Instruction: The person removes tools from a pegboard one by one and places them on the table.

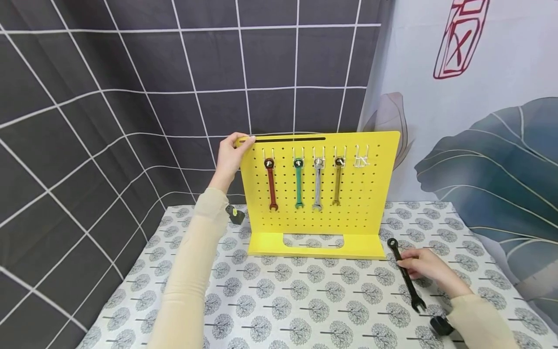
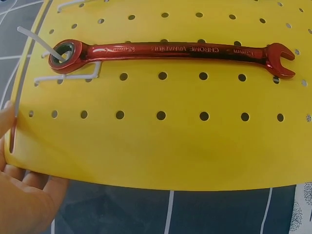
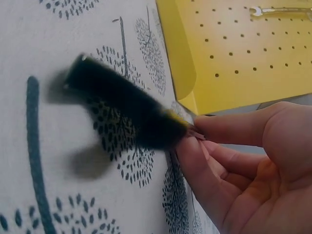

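Note:
A yellow pegboard (image 1: pixel 357 245) stands on the table; my left hand (image 1: pixel 231 157) grips its top left corner, thumb in front. Red (image 1: pixel 271 186), green (image 1: pixel 299 184), silver (image 1: pixel 317 186) and gold (image 1: pixel 337 182) wrenches hang on its white hooks by their ring ends. At far right, the hooks (image 1: pixel 361 157) hold nothing. My right hand (image 1: pixel 425 265) pinches a black combination wrench (image 1: pixel 405 276) by its middle, right of the board's base, ring end away from me. In the right wrist view that wrench (image 3: pixel 122 105) is blurred, slightly over the cloth.
A white tablecloth (image 1: pixel 261 315) with a tree print covers the table. Behind and left hangs a dark gridded curtain (image 1: pixel 209 58). A pale curtain with large leaves (image 1: pixel 492 169) hangs at the right. Dark wrist cameras (image 1: pixel 441 325) sit by both wrists.

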A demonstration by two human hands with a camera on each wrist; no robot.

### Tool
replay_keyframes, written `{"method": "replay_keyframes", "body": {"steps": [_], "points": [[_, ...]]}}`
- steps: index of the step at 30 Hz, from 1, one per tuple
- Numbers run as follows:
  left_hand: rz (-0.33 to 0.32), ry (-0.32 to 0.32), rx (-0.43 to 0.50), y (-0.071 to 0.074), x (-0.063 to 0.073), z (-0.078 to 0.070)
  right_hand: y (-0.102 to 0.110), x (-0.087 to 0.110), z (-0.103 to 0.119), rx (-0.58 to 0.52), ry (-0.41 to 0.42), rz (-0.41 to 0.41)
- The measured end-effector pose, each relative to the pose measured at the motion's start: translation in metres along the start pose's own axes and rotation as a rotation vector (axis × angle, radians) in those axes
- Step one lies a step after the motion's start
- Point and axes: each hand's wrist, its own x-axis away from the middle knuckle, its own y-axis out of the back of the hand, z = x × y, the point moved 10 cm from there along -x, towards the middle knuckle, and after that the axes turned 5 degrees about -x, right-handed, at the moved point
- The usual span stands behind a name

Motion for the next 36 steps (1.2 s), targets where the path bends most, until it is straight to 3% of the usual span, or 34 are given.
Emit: {"method": "replay_keyframes", "body": {"steps": [11, 36], "points": [[0.0, -0.007, -0.009, -0.001, -0.001, 0.0, 0.0, 0.0, -0.005, -0.051, -0.065, -0.033], [0.004, 0.003, 0.005, -0.001, -0.002, 0.003, -0.01, -0.002, -0.001, -0.027, -0.056, -0.014]]}}
